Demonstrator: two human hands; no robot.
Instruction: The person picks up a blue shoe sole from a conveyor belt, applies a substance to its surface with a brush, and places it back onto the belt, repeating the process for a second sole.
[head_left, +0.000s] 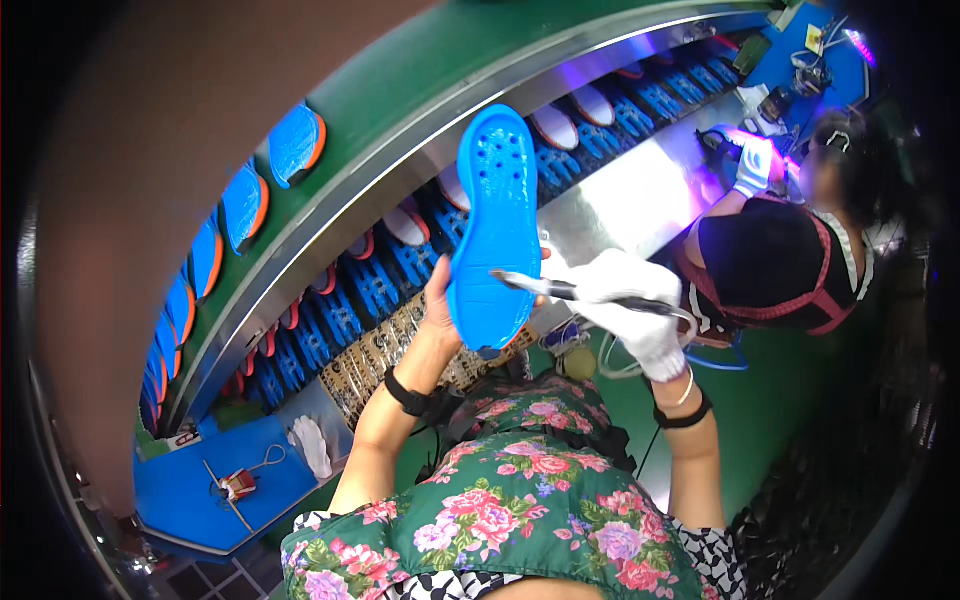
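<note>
A blue shoe sole [493, 210] is held up in front of me, its holed end pointing away and its inner face turned toward me. My bare left hand [441, 300] is closed around its near end, with the thumb at the left edge and fingertips showing past the right edge. In a white glove, my right hand [628, 300] grips a slim brush [555, 289] with a dark handle and a thin tube behind it. The brush tip lies over the sole's surface near the middle of its wider part; whether it touches cannot be made out.
Several blue soles with orange rims [243, 207] lie on a green conveyor [400, 58] at the left. Below it runs a rack of blue holders [378, 287] with shoe parts. A co-worker [775, 255] works at the right. A blue tabletop [190, 490] and white glove [312, 446] are lower left.
</note>
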